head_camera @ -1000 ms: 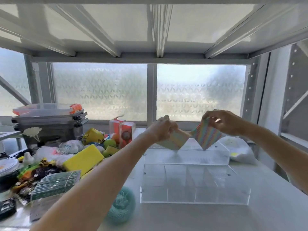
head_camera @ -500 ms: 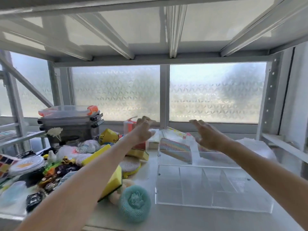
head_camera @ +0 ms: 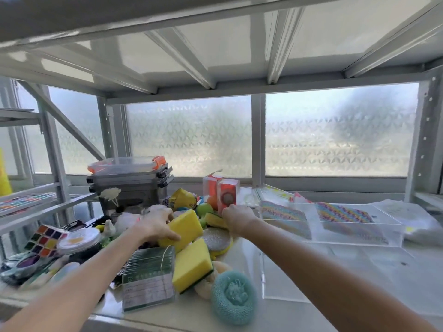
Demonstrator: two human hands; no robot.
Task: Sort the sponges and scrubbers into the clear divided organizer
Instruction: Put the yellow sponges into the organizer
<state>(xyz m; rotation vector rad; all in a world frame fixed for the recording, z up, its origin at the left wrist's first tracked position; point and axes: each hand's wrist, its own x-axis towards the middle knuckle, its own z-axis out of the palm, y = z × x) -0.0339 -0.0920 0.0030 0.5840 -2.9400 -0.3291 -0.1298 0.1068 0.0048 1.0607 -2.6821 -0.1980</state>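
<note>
The clear divided organizer [head_camera: 402, 232] stands on the right of the shelf. Two rainbow-striped scrubber cloths [head_camera: 282, 215] [head_camera: 342, 214] lie in its back compartments. My left hand [head_camera: 157, 224] is shut on a thick yellow sponge [head_camera: 189, 225] at the top of the pile. My right hand [head_camera: 238, 218] is curled down at the edge of a small yellow-green sponge [head_camera: 213, 220]; its fingertips are hidden. A second yellow sponge with a green base [head_camera: 191, 264], a silver round pad [head_camera: 219, 238] and a teal mesh scrubber [head_camera: 233, 295] lie nearer to me.
A clear packet of green pads [head_camera: 148, 274] leans at the front left. A Rubik's cube [head_camera: 45, 238], a toy car [head_camera: 21, 267] and stacked grey containers [head_camera: 129, 180] crowd the left. Orange boxes [head_camera: 223, 192] stand behind my hands. A plastic bag [head_camera: 407, 216] lies far right.
Both hands let the rainbow cloths go into the organizer's back compartments and swung left to the pile. My left hand has taken hold of the thick yellow sponge.
</note>
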